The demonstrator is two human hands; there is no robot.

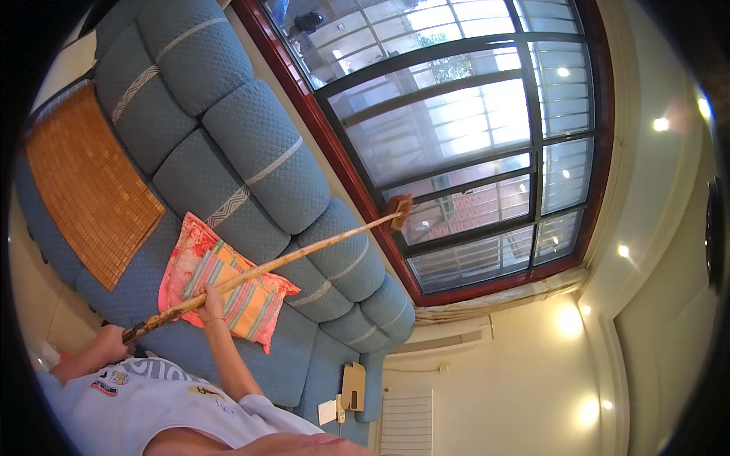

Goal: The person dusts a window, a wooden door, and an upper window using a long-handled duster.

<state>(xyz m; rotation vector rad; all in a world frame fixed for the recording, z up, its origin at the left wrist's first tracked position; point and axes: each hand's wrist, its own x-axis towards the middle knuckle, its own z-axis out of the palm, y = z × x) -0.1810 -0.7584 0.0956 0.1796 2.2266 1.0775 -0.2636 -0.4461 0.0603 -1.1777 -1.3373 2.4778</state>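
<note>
A long-handled brush [312,247] with a pale wooden pole runs diagonally up from my hands. Its small reddish-brown head [399,213] is at the lower part of the window, by the dark red frame; contact cannot be made out. My left hand [112,343] is wrapped round the darker, rough butt of the pole. Further along, my right hand [214,302] grips the pole, in front of a pink-edged striped cushion [243,300]. The cushion lies on a blue sofa [281,349].
The view is strongly tilted. A brown bamboo mat [95,182] covers part of the sofa seat. The sofa back stands between me and the barred window [449,129]. A cardboard box [353,386] and white paper [327,412] lie at the sofa's far end. Lights [623,251] dot the ceiling.
</note>
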